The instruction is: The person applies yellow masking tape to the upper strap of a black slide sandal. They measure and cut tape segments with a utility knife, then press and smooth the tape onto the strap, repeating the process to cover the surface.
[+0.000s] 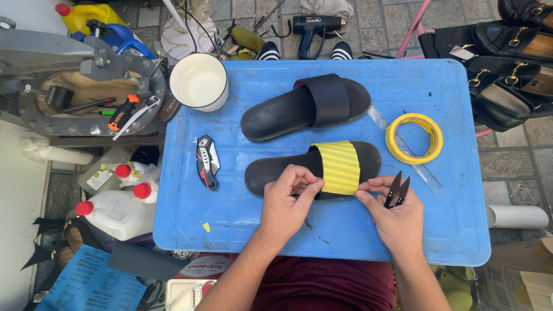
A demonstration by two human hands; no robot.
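Two black slide sandals lie on a blue tray-like board (190,213). The far sandal (305,106) has a bare black strap. The near sandal (271,170) has its strap covered in yellow tape (340,167). My left hand (288,198) pinches the strap's near left edge. My right hand (394,210) presses the strap's near right edge with the thumb and holds small black thread snips (397,190).
A yellow tape roll (413,138) lies on a clear ruler (429,175) at the right. A folding utility knife (207,161) and a white cup (199,82) sit at the left. Black loafers (507,75), jugs (118,210) and a metal shoe press (86,92) surround the board.
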